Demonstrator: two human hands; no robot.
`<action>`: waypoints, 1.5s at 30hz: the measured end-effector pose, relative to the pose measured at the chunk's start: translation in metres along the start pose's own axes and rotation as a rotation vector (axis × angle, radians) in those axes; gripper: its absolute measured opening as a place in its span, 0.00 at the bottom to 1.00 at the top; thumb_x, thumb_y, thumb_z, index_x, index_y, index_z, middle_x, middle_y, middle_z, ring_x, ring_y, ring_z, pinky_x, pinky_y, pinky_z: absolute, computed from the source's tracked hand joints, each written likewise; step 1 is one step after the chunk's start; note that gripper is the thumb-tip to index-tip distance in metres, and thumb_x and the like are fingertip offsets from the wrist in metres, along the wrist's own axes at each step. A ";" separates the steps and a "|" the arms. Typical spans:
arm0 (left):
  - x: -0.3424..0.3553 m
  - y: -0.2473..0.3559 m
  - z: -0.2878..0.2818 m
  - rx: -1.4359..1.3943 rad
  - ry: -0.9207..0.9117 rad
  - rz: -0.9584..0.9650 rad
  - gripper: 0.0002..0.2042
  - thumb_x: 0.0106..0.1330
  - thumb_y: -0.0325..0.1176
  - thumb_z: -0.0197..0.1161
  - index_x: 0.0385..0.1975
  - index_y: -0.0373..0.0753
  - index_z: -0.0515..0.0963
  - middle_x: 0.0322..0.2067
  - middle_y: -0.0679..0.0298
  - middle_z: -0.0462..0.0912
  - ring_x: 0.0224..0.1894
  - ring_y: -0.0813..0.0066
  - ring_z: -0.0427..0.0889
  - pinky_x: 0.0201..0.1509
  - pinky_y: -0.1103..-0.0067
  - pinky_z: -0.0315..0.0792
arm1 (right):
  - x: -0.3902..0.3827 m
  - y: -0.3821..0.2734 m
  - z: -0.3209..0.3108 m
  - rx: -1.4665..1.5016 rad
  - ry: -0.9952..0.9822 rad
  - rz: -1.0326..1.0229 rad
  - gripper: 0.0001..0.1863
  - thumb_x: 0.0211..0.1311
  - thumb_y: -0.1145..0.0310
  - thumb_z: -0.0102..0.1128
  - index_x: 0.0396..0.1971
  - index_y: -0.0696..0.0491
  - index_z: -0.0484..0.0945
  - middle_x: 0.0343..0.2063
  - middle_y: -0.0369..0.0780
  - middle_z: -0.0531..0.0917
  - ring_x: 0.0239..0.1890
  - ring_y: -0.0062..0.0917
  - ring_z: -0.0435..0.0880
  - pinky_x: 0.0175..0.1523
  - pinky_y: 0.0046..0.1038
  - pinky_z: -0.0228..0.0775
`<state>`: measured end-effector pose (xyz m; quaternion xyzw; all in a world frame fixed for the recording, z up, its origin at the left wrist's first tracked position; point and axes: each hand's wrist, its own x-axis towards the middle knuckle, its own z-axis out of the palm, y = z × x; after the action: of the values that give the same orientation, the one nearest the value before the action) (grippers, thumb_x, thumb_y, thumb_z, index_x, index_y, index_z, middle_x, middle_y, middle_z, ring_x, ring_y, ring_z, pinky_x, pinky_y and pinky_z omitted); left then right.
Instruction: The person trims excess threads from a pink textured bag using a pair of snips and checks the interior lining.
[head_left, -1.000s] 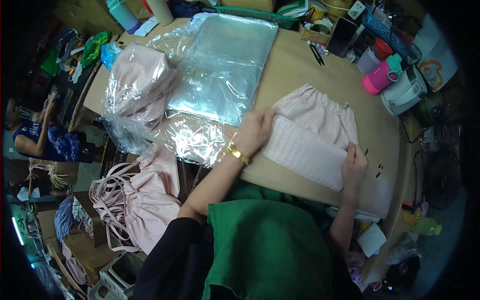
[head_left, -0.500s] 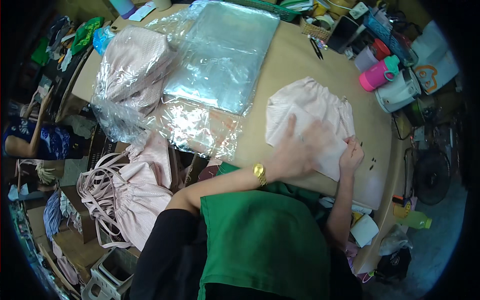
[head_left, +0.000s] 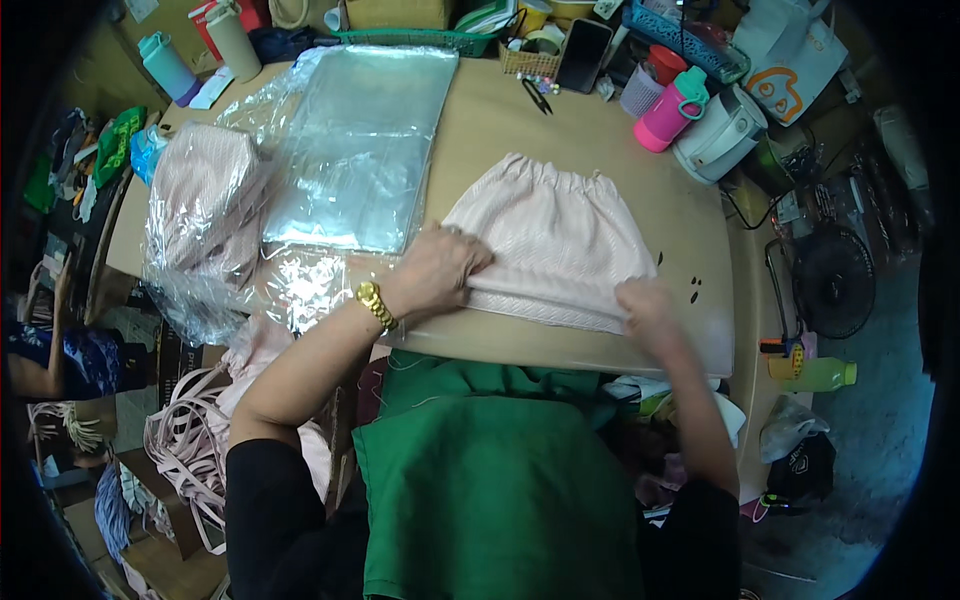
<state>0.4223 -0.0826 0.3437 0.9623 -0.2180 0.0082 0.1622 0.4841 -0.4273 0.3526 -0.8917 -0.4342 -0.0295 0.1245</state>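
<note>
A pale pink textured fabric bag [head_left: 550, 225] lies on the table with its gathered edge away from me. Its lower part has a fold running across, near the table's front edge. My left hand [head_left: 440, 265], with a gold watch at the wrist, is closed on the bag's left side, fingers curled over the cloth. At the lower right corner, my right hand [head_left: 648, 312] is closed on the fabric and slightly blurred. Left of the bag lies a stack of clear plastic sleeves [head_left: 350, 150]. Beyond it, more pink cloth [head_left: 200, 200] sits inside clear plastic.
Pink bags with long straps [head_left: 190, 430] hang below the table's left side. A pink bottle [head_left: 668, 115], a white appliance [head_left: 722, 135] and a phone [head_left: 583, 55] stand along the far right. Small dark bits [head_left: 694, 290] lie right of the bag. Another person [head_left: 80, 355] is at far left.
The bag now lies flatter and squarer to me, with a fold along its lower part. My left hand has moved from over the cloth to its left side; my right hand remains at the right corner.
</note>
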 end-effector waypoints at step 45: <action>-0.030 0.006 0.066 -0.966 0.802 -0.369 0.08 0.69 0.28 0.57 0.38 0.30 0.80 0.44 0.58 0.80 0.47 0.70 0.77 0.53 0.77 0.69 | 0.110 -0.121 0.070 0.104 0.851 -0.193 0.14 0.59 0.72 0.61 0.45 0.57 0.80 0.31 0.44 0.77 0.37 0.37 0.77 0.49 0.35 0.64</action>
<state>0.3891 -0.0957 0.2802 0.7251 0.0490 0.2396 0.6437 0.4540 -0.2542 0.3260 -0.7479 -0.4264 -0.3839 0.3337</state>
